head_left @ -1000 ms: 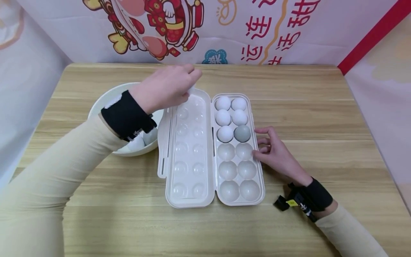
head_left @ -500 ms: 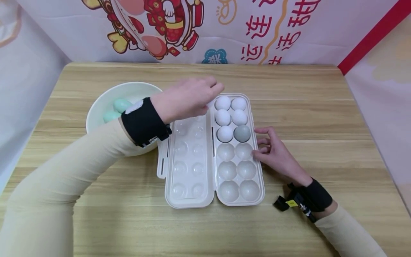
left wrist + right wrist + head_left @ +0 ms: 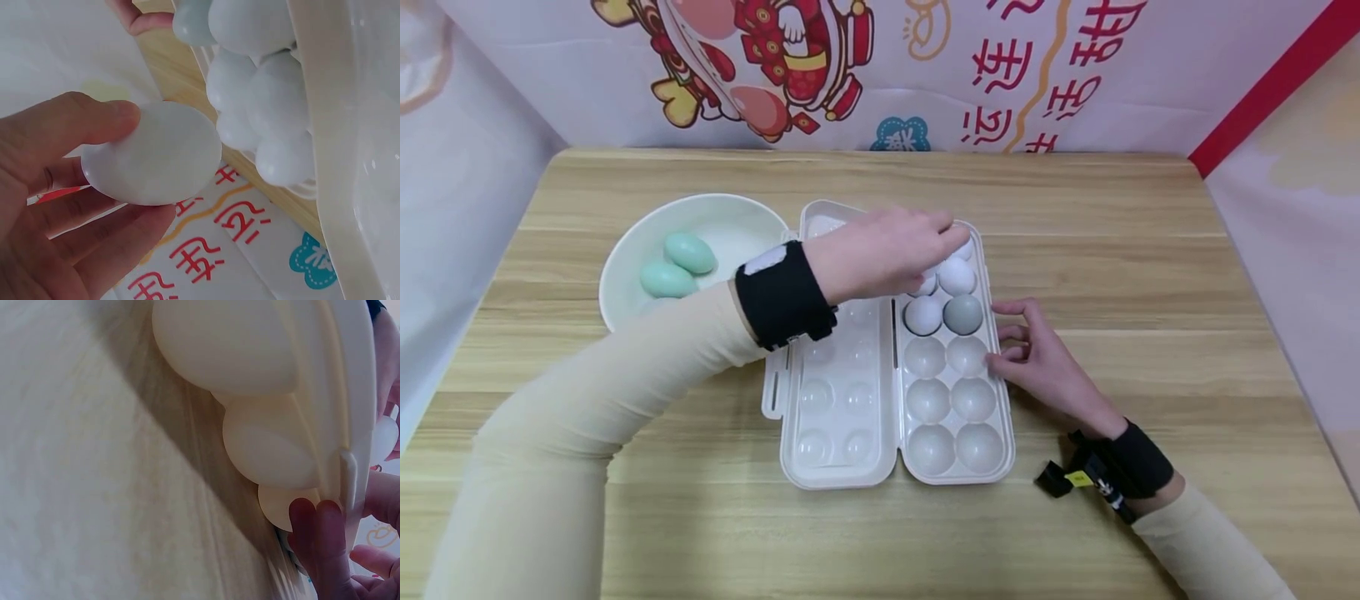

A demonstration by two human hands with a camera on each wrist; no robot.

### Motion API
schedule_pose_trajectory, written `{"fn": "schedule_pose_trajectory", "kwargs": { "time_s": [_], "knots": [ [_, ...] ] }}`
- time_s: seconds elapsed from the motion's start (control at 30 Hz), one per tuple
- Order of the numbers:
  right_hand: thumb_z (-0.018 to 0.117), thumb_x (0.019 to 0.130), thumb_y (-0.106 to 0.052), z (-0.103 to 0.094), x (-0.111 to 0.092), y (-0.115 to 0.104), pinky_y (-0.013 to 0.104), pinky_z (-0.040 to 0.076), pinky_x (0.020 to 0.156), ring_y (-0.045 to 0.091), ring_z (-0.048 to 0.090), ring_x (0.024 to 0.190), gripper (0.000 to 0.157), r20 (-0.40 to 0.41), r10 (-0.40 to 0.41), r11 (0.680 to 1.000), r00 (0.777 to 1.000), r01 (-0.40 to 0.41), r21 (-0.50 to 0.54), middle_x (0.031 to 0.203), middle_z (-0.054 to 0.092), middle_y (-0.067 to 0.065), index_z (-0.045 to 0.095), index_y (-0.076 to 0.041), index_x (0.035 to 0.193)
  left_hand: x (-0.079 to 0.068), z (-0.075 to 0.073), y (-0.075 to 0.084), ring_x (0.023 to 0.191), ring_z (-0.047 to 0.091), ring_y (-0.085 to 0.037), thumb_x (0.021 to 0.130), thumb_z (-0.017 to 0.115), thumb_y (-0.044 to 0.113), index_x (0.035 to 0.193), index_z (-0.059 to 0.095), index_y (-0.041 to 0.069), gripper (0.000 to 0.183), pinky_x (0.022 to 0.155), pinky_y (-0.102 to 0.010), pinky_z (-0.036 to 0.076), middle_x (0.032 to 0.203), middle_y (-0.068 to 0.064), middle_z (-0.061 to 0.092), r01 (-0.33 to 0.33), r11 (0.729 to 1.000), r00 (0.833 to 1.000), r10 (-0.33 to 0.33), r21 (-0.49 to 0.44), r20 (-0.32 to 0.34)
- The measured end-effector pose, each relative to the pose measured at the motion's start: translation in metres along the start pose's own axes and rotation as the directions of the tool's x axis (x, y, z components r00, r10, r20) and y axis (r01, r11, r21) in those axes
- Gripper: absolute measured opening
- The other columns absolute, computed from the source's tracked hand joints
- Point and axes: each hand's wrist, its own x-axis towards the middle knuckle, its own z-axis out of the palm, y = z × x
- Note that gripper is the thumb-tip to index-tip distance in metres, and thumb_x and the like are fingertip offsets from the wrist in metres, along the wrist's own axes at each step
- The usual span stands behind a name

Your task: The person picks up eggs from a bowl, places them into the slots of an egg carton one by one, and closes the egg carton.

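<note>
My left hand [image 3: 880, 254] hovers over the far end of the open plastic egg carton [image 3: 957, 421]. In the left wrist view it pinches a white egg [image 3: 153, 156] between thumb and fingers; the head view hides this egg behind the hand. White eggs [image 3: 922, 315] and one greyish egg [image 3: 963, 314] fill the far cups, partly covered by the left hand. The near cups hold nothing. My right hand [image 3: 1048, 371] grips the carton's right edge. Its fingertips [image 3: 330, 528] press the outer side below the rim in the right wrist view.
Left of the carton stands a white bowl [image 3: 617, 258] with green eggs [image 3: 668, 280] in it, partly behind the left forearm. The carton's lid [image 3: 835, 462] lies folded open to the left. A printed cloth [image 3: 1075, 92] hangs behind the wooden table [image 3: 1120, 225].
My left hand has moved right, from above the lid's far end to over the far eggs. More of the bowl and its green eggs is uncovered. The right hand stays at the carton's edge.
</note>
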Motion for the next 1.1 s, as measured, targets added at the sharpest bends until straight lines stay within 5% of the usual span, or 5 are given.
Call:
{"fn": "schedule_pose_trajectory", "kwargs": {
  "time_s": [0.2, 0.43, 0.67, 0.9, 1.1],
  "knots": [
    [0.06, 0.086, 0.012, 0.0, 0.0, 0.002, 0.025, 0.053, 0.072, 0.021, 0.064, 0.085, 0.06, 0.0, -0.024, 1.0, 1.0, 0.024, 0.011, 0.117, 0.056, 0.029, 0.028, 0.001, 0.136, 0.015, 0.004, 0.014, 0.091, 0.058, -0.024, 0.091, 0.065, 0.007, 0.127, 0.049, 0.004, 0.04, 0.078, -0.031, 0.05, 0.115, -0.012, 0.056, -0.088, 0.996, 0.993, 0.087, 0.006, 0.077],
    [0.059, 0.086, 0.011, 0.0, -0.001, 0.003, 0.025, 0.053, 0.073, 0.02, 0.065, 0.085, 0.059, 0.008, -0.015, 1.0, 1.0, 0.015, 0.019, 0.116, 0.056, 0.029, 0.027, -0.001, 0.134, 0.031, 0.011, 0.035, 0.096, 0.059, -0.023, 0.09, 0.058, -0.008, 0.135, 0.048, 0.008, 0.048, 0.081, -0.031, 0.05, 0.122, -0.011, 0.053, -0.203, 0.978, 0.958, 0.207, -0.039, 0.199],
    [0.061, 0.087, 0.006, -0.001, -0.003, 0.002, 0.022, 0.05, 0.071, 0.015, 0.058, 0.083, 0.051, 0.011, -0.017, 1.0, 1.0, 0.017, -0.001, 0.122, 0.048, 0.02, 0.028, 0.0, 0.126, 0.043, 0.025, 0.051, 0.095, 0.055, -0.015, 0.093, 0.054, -0.003, 0.123, 0.055, 0.012, 0.034, 0.076, -0.027, 0.048, 0.11, -0.004, 0.059, -0.281, 0.96, 0.935, 0.277, -0.016, 0.221],
    [0.065, 0.087, 0.003, -0.001, -0.002, 0.005, 0.021, 0.047, 0.08, 0.016, 0.056, 0.1, 0.056, 0.0, -0.043, 0.998, 0.999, 0.043, -0.055, 0.128, 0.052, 0.018, 0.031, -0.002, 0.132, 0.047, 0.041, 0.055, 0.096, 0.054, -0.014, 0.094, 0.052, -0.002, 0.124, 0.058, 0.011, 0.033, 0.079, -0.021, 0.042, 0.113, -0.002, 0.059, -0.352, 0.935, 0.907, 0.35, -0.035, 0.235],
    [0.064, 0.087, 0.005, -0.001, -0.003, 0.004, 0.021, 0.048, 0.079, 0.016, 0.059, 0.097, 0.059, 0.0, -0.039, 0.999, 0.999, 0.039, -0.037, 0.123, 0.056, 0.022, 0.03, -0.003, 0.135, 0.045, 0.044, 0.054, 0.097, 0.054, -0.013, 0.094, 0.053, -0.001, 0.121, 0.059, 0.01, 0.031, 0.081, -0.021, 0.042, 0.112, -0.002, 0.059, -0.343, 0.936, 0.912, 0.352, -0.076, 0.209]
  ]
}}
